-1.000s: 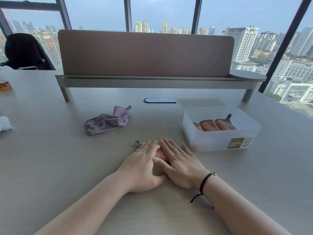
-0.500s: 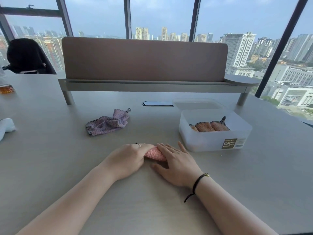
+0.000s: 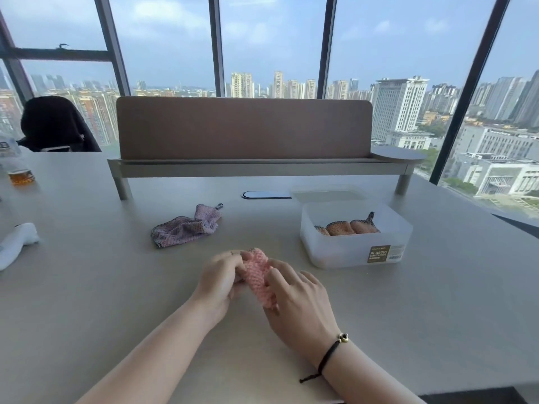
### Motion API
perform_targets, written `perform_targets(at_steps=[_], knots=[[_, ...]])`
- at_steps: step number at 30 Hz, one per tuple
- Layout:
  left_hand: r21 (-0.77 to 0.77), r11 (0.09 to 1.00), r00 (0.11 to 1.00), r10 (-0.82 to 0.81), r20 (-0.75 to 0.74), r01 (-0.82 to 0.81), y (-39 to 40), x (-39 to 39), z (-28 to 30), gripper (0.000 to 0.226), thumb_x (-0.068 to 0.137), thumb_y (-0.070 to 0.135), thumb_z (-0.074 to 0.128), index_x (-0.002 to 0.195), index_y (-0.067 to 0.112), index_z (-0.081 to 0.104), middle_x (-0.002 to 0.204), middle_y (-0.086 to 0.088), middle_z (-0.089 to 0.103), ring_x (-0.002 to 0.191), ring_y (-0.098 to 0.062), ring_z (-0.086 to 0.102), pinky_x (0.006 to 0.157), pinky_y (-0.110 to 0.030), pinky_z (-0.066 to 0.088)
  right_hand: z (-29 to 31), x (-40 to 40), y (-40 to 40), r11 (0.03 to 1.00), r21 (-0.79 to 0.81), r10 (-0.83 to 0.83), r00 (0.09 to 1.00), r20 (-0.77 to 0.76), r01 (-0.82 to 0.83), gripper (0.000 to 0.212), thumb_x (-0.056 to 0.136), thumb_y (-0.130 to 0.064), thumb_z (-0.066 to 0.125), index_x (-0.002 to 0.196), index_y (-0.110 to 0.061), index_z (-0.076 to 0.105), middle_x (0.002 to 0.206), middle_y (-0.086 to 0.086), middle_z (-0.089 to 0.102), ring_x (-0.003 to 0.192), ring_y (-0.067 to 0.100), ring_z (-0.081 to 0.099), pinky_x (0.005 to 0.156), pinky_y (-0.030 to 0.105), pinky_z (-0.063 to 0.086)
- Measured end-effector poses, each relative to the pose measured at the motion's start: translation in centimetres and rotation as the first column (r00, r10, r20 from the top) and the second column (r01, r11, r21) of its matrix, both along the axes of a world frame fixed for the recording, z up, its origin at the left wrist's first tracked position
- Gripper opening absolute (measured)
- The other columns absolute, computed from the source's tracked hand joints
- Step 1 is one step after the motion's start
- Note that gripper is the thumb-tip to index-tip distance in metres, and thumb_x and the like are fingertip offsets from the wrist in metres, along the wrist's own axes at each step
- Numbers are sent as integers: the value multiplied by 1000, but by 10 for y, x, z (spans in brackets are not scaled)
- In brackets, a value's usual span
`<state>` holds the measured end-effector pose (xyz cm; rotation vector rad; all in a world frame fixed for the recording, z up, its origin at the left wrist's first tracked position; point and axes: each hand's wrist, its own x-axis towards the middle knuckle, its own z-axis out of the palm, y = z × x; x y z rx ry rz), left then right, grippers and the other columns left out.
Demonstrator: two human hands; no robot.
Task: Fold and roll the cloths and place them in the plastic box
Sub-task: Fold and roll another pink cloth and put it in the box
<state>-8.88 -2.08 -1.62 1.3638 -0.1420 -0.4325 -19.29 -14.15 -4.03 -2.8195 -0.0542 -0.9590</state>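
both hands, left hand point(image 3: 221, 277) and right hand point(image 3: 294, 293), grip the soft, light pink cloth roll point(image 3: 258, 275); it likely unrolls unless held around its middle.

High-rise office: desk divider point(image 3: 245, 128), office chair point(image 3: 55, 123), skyline windows point(image 3: 271, 45).

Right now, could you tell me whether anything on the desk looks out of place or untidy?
Only the purple cloth: it lies crumpled on the table, left of the plastic box, not yet folded. The pink cloth is rolled and held by both hands; rolled cloths sit in the box. Nothing is spilled or damaged.
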Motion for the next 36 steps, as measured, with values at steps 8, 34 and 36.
perform_targets(at_steps=[8,34,36], knots=[[-279,959,985,-5,-174,-44,-4,-8,22,38,72,-3,78,95,13,52,79,-10,67,65,-22,67,63,-35,57,10,-20,6,651,749,293,950,-104,-119,21,71,-36,79,88,-29,69,121,-13,56,108,3,61,80,15,49],[555,826,768,-417,487,96,-199,75,111,29,73,28,84,95,21,67,99,-6,73,94,-21,69,74,-30,53,117,44,-191,548,815,100,952,-288,189,14,86,-19,72,96,-28,74,79,10,70,63,21,60,62,34,49],[677,733,687,-527,500,70,-211,87,117,28,77,28,81,97,22,63,102,-5,70,96,-22,66,75,-32,53,115,61,-204,598,758,89,918,-386,260,19,78,-17,74,90,-32,73,79,12,72,63,25,63,71,47,56]])
